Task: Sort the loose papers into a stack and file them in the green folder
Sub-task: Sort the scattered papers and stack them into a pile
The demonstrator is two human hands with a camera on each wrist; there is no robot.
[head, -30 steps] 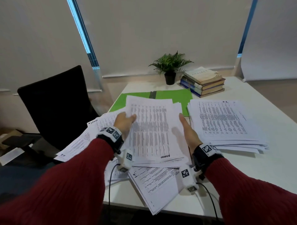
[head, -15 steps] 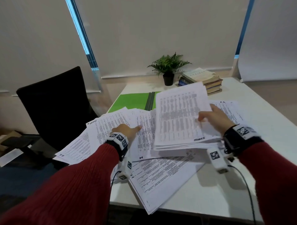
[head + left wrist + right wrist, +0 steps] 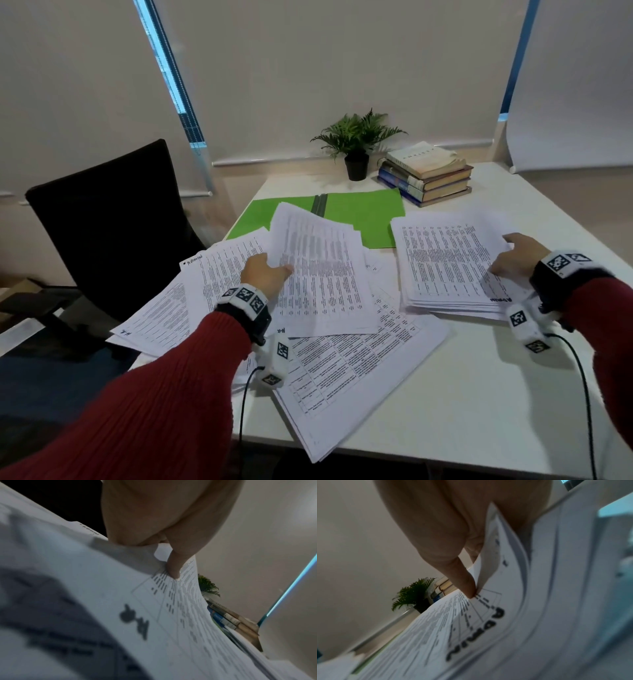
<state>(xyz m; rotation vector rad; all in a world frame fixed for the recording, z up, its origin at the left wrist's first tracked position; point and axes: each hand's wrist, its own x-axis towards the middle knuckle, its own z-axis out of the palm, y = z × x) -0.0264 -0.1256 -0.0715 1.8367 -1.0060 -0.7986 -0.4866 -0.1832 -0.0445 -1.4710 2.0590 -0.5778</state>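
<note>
The open green folder (image 3: pixel 363 212) lies flat at the back of the white table (image 3: pixel 479 394). Loose printed papers (image 3: pixel 346 363) spread over the table's left and middle. My left hand (image 3: pixel 265 274) pinches the left edge of a lifted sheaf of sheets (image 3: pixel 318 274); the left wrist view shows the thumb (image 3: pixel 173 566) on top of the sheet (image 3: pixel 120 615). On the right sits a neater stack of papers (image 3: pixel 448 263). My right hand (image 3: pixel 513 257) pinches its top sheets at the right edge, thumb (image 3: pixel 464 582) on the page marked ADMIN (image 3: pixel 462 628).
A potted fern (image 3: pixel 358 144) and a pile of books (image 3: pixel 426 174) stand at the back of the table behind the folder. A black office chair (image 3: pixel 102 219) stands to the left. Some sheets overhang the table's left and front edges.
My right hand carried a sheaf of papers from the middle to the stack on the right and set it down. My left hand has lifted another sheaf from the loose pile.
</note>
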